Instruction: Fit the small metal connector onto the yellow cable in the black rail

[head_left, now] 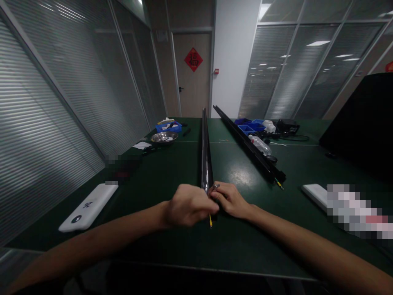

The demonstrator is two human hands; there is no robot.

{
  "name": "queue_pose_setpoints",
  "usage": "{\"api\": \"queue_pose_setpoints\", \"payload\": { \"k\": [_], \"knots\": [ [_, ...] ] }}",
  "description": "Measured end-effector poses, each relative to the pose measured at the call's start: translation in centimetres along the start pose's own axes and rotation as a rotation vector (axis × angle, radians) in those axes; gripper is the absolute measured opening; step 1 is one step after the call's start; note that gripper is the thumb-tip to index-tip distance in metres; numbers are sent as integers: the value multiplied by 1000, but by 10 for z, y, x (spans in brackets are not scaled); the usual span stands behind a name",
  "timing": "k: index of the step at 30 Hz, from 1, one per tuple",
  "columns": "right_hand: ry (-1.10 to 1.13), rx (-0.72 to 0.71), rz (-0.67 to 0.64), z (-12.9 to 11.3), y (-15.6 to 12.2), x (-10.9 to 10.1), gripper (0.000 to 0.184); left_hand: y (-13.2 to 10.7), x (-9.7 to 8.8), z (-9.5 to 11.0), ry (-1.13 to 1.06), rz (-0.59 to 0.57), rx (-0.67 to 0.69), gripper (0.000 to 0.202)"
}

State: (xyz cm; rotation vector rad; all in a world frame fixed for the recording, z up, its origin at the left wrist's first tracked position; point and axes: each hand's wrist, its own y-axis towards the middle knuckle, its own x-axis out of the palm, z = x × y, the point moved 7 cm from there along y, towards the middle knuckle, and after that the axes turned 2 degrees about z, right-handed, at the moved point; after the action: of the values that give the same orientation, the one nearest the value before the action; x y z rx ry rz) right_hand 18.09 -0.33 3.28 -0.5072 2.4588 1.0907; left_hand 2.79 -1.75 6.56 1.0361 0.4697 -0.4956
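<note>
A long black rail lies lengthwise on the green table, with its near end between my hands. My left hand is closed over that end, slightly blurred; what its fingers hold is hidden. Close by on the right, my right hand has its fingers curled and pinched against the rail's end, and their grip is hidden too. A small shiny metal piece shows at the right fingers; I cannot tell whether it is a ring. Below my left fingers a short yellow wire with a metal tip sticks out towards me.
A second black rail lies slanted on the right, with a yellow-green wire at its near end. Beyond it are a plastic bottle and blue bins. At left are a metal bowl and white case.
</note>
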Motion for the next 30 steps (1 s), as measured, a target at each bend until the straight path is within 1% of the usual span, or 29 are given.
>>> {"api": "queue_pose_setpoints", "payload": {
  "k": [2, 3, 4, 5, 6, 8, 10, 14, 19, 21, 30],
  "knots": [
    [28, -5, -6, 0, 1, 0, 22, 13, 5, -22, -86, 84, -78, 24],
    [38, 2, -5, 0, 1, 0, 22, 15, 5, -39, -108, 161, -202, 25],
    [45, 16, -1, 2, 1, 0, 23, 16, 9, -52, -143, 177, -313, 28],
    [37, 22, 21, 3, 1, -1, 23, 15, 14, -62, -169, 159, -386, 31],
    [15, 35, 49, 4, 0, -3, 23, 14, 19, -66, -171, 112, -423, 32],
    [-33, 54, 59, 7, -1, -2, 22, 14, 25, -66, -104, 21, -412, 29],
    [-71, 56, 51, 8, -3, 0, 22, 14, 27, -60, -30, -60, -367, 23],
    [-102, 36, 70, 5, -4, -1, 23, 14, 30, -54, 25, -170, -317, 14],
    [-122, 43, 116, 4, -4, -5, 22, 12, 40, -54, 28, -294, -277, 16],
    [-125, 42, 110, 5, -4, -5, 22, 12, 43, -55, 16, -318, -266, 17],
    [-134, 46, 83, 7, -5, -3, 22, 11, 45, -56, 18, -341, -259, 17]
  ]
}}
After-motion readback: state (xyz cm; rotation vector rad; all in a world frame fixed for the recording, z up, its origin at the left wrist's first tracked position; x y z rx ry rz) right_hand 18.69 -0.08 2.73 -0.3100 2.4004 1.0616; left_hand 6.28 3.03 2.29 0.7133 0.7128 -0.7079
